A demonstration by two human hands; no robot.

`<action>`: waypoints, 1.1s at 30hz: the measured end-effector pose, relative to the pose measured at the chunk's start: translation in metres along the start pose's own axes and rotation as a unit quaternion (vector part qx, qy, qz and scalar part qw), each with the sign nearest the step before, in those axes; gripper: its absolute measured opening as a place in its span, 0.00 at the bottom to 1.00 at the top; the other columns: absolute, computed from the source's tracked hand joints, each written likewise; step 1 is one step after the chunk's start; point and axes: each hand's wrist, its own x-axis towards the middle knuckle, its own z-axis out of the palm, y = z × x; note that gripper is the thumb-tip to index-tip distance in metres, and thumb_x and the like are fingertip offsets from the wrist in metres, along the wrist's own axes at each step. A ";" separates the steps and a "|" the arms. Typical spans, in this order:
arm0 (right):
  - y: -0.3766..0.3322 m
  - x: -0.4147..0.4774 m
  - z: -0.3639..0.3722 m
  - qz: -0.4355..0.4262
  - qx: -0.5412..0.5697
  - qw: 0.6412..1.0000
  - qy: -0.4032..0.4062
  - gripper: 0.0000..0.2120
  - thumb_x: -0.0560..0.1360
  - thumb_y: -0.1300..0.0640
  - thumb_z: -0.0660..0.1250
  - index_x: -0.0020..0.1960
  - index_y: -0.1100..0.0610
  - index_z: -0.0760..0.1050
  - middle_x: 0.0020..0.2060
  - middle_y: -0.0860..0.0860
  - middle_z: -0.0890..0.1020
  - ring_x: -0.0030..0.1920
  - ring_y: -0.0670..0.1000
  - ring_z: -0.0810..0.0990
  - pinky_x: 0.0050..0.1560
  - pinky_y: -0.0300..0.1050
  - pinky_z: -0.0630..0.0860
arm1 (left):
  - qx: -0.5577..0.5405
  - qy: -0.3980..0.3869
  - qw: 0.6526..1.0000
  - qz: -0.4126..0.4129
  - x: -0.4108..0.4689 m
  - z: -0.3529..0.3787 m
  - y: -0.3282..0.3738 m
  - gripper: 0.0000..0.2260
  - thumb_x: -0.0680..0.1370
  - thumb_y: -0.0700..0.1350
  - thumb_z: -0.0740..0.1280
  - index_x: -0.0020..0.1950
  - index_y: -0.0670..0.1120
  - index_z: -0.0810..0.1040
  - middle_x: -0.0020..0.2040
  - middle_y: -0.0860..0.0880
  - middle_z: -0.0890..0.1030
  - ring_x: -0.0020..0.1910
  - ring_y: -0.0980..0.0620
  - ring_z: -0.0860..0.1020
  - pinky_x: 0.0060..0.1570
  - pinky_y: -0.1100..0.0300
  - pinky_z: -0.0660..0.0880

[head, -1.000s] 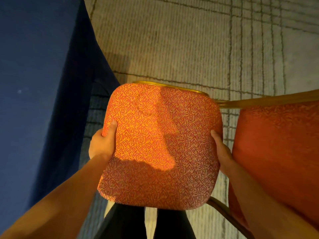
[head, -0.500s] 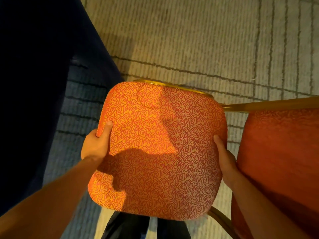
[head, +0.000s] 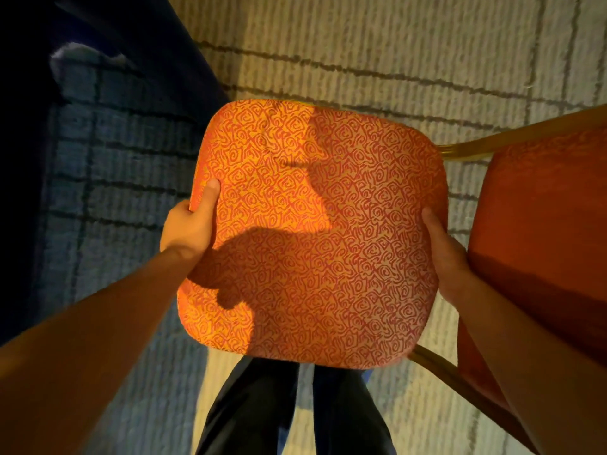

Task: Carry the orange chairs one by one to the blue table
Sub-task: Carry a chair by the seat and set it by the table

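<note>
Item: one orange chair point(head: 315, 231), seen from above and held over the carpet point(head: 361, 44) just right of the blue table point(head: 26, 142). Its legs were hidden beneath the patterned seat. Of its gold frame point(head: 466, 149) only two short rails showed, both running right to a plain orange-red padded panel point(head: 542, 224) that was cut off by the picture's edge (backrest of this chair or part of another, it could not be told). The table showed only as dark cloth, its top out of view and hard to tell from the shadowed floor. Left hand point(head: 189, 228): one, grasping the seat's left edge, thumb laid on the fabric, fingers hidden below. Right hand point(head: 441, 254): one, grasping the right edge likewise, fingers hidden under the seat. Forearms: two, both cut off at the lower edge. Legs in dark trousers point(head: 256, 405): two, partly covered by the seat, feet out of view. Shadows on the seat: one, cast by the left hand.
</note>
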 end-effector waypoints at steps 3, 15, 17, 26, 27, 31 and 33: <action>0.001 -0.002 -0.005 0.002 -0.004 1.000 -0.020 0.33 0.71 0.32 0.65 0.66 0.53 0.75 0.57 0.52 0.81 0.57 0.55 0.80 0.59 0.51 0.75 | -0.013 -0.004 1.000 -0.009 -0.002 0.003 -0.003 0.33 0.67 0.76 0.59 0.48 0.47 0.78 0.47 0.47 0.80 0.48 0.48 0.77 0.48 0.55 0.69; 0.022 -0.061 -0.014 -0.022 -0.010 1.000 -0.016 0.31 0.76 0.48 0.67 0.76 0.52 0.61 0.68 0.55 0.73 0.64 0.59 0.75 0.63 0.63 0.73 | 0.062 0.080 0.995 -0.007 -0.055 0.014 0.016 0.21 0.75 0.56 0.66 0.58 0.41 0.72 0.58 0.38 0.77 0.58 0.37 0.75 0.55 0.46 0.71; 0.019 -0.073 -0.019 -0.019 -0.020 0.999 -0.018 0.28 0.77 0.51 0.66 0.74 0.55 0.64 0.66 0.56 0.75 0.63 0.59 0.76 0.63 0.61 0.73 | 0.080 0.068 0.994 -0.007 -0.071 0.010 0.019 0.22 0.74 0.53 0.69 0.61 0.41 0.71 0.60 0.38 0.76 0.59 0.36 0.74 0.57 0.45 0.71; -0.007 -0.142 -0.043 -0.047 -0.108 0.986 -0.115 0.18 0.79 0.58 0.62 0.68 0.61 0.72 0.60 0.57 0.79 0.58 0.56 0.77 0.61 0.48 0.72 | -0.017 -0.027 0.999 -0.031 -0.164 0.018 0.055 0.20 0.77 0.43 0.67 0.66 0.34 0.72 0.63 0.36 0.76 0.62 0.40 0.75 0.52 0.57 0.68; -0.011 -0.152 -0.048 -0.060 -0.105 0.985 -0.121 0.15 0.79 0.60 0.63 0.65 0.61 0.73 0.54 0.56 0.80 0.52 0.55 0.78 0.56 0.45 0.75 | -0.031 -0.031 0.998 -0.035 -0.182 0.017 0.062 0.22 0.78 0.43 0.66 0.68 0.34 0.69 0.65 0.36 0.75 0.63 0.41 0.74 0.53 0.58 0.67; -0.017 -0.186 -0.068 -0.101 -0.098 0.978 -0.153 0.11 0.78 0.65 0.64 0.59 0.62 0.77 0.46 0.55 0.81 0.45 0.51 0.78 0.43 0.37 0.73 | -0.070 -0.051 0.995 -0.043 -0.246 0.010 0.083 0.18 0.79 0.43 0.65 0.64 0.34 0.73 0.59 0.35 0.78 0.58 0.40 0.77 0.49 0.57 0.69; -0.022 -0.198 -0.079 -0.121 -0.121 0.972 -0.162 0.11 0.77 0.63 0.66 0.59 0.60 0.76 0.50 0.55 0.79 0.51 0.52 0.76 0.50 0.42 0.70 | -0.098 -0.059 0.993 -0.030 -0.275 0.007 0.091 0.12 0.78 0.42 0.65 0.56 0.34 0.77 0.48 0.36 0.80 0.45 0.42 0.79 0.40 0.59 0.69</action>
